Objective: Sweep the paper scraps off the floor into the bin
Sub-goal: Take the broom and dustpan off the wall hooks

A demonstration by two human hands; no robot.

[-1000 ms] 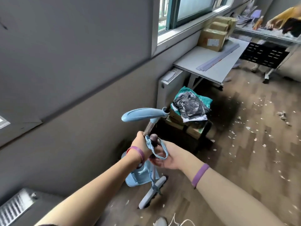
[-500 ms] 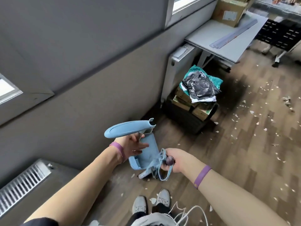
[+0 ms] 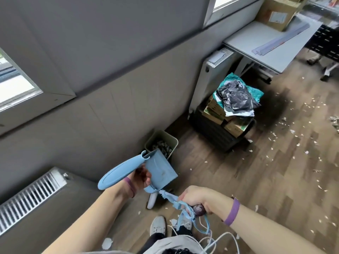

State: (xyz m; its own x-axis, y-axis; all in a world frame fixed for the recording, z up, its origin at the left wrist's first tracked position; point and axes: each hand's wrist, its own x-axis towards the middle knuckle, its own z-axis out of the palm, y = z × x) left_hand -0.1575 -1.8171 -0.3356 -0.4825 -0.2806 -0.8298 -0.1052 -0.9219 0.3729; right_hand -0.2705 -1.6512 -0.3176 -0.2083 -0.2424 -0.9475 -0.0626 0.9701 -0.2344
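Dustpan: light-blue plastic dustpan [image 3: 162, 169] hung over the bin's near edge, held under its long handle by the left hand [image 3: 141, 177].
Broom: right hand [image 3: 196, 198] clenched round the dark rounded broom-handle end [image 3: 198, 209].
Bin: olive-green square plastic bin [image 3: 174, 142] stood beyond both hands.
Scraps: white paper scraps [image 3: 273, 134] lay on the floor, well right of the hands.

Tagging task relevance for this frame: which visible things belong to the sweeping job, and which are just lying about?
In the job:
- dustpan, held by left hand
- broom handle, gripped by right hand
- bin
- paper scraps on the floor

Lying about:
- radiator
- black bag on stacked boxes
- desk
- cardboard box on the desk
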